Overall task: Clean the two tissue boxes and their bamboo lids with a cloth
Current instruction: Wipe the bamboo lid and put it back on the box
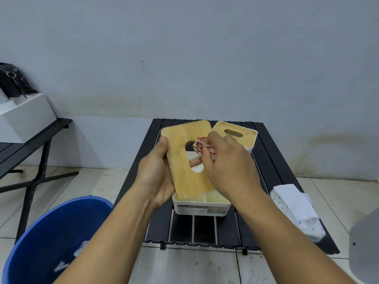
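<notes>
Bag, black with metal rings [12, 79], sits far left on a white rectangular block [26, 117], which rests on a black slatted bench [30, 144]. Round blue plastic bucket [51, 236] stands on the tiled floor at bottom left, with crumpled whitish bits inside. Left hand [156, 173] grips the left long edge of a rectangular bamboo lid with an oval slot [184, 152], thumb on top near the far corner, fingers underneath, one finger showing through the slot. Lid is tilted, held just above an open white rectangular tissue box with a "TISSUE HOLDER" label [202, 208], which sits on a low black slatted table [225, 232]; box interior shows pale compartments. Right hand [229, 167] is closed around a bunched red-and-white checked cloth [202, 145], pressing it onto the lid's top face right beside the slot. Behind the right hand, second white tissue box with its bamboo lid seated on top [234, 134] stands at the table's far right side, partly hidden by the knuckles. Near the table's right edge lies a white speckled tissue pack [297, 210], one sheet sticking up. Grey blurred object [365, 247] at the far right edge, cannot tell what it is.
</notes>
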Available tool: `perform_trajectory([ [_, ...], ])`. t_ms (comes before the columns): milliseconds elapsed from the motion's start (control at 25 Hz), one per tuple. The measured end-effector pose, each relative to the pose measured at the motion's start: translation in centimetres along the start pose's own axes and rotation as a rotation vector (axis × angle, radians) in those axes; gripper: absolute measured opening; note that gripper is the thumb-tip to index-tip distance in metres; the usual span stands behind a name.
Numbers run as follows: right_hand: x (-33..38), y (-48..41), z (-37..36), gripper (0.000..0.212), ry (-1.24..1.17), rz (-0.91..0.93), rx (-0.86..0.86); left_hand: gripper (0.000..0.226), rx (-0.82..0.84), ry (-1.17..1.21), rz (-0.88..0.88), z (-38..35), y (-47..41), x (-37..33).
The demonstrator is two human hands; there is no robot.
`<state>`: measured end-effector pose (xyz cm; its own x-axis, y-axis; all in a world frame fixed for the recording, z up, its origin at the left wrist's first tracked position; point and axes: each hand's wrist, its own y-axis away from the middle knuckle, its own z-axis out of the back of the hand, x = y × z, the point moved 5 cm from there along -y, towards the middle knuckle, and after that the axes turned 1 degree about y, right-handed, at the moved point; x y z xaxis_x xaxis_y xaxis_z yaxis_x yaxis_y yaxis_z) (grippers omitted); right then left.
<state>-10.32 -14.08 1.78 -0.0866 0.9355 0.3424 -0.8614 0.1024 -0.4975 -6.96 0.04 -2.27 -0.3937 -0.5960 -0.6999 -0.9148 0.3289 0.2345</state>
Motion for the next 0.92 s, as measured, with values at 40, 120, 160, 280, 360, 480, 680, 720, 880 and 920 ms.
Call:
perform_trajectory([
  [40,-0.4,-0.4,0.4,0.016,0.003,-0.015,-0.024,0.052,0.008,-0.04,0.039,-0.5,0.4,1.1],
  [120,-1.3,-0.9,1.0,0.014,0.006,-0.05,-0.07,0.051,0.031,-0.108,0.101,-1.4,0.8,2.9],
  [160,-1.7,-1.0,1.2,0.014,0.006,-0.065,-0.075,0.05,0.037,-0.107,0.11,-1.8,0.8,3.3],
  [280,-1.8,-0.6,0.4,0.016,0.011,-0.061,0.004,0.046,-0.016,-0.017,0.065,-1.4,0.2,2.5],
  [360,-1.1,0.0,-0.6,0.019,-0.001,-0.044,0.085,0.045,-0.07,0.069,-0.013,0.0,-0.3,0.6],
  [480,0.0,0.7,-1.5,0.02,-0.022,-0.007,0.138,0.048,-0.121,0.145,-0.097,2.0,-0.5,-1.7],
  [680,-0.2,0.3,-1.2,0.017,-0.044,-0.025,0.092,0.049,-0.077,0.083,-0.053,0.8,0.1,-0.8],
  [720,-0.5,0.0,-0.9,0.017,-0.042,-0.032,0.062,0.048,-0.065,0.043,-0.024,0.2,0.2,0.1],
  [880,-3.0,-1.2,1.1,0.021,-0.045,-0.142,-0.051,0.047,-0.008,-0.068,0.086,-2.0,0.9,3.8],
  [920,-3.2,-1.3,1.5,0.021,-0.067,-0.153,-0.072,0.047,-0.005,-0.084,0.096,-2.3,1.1,4.4],
])
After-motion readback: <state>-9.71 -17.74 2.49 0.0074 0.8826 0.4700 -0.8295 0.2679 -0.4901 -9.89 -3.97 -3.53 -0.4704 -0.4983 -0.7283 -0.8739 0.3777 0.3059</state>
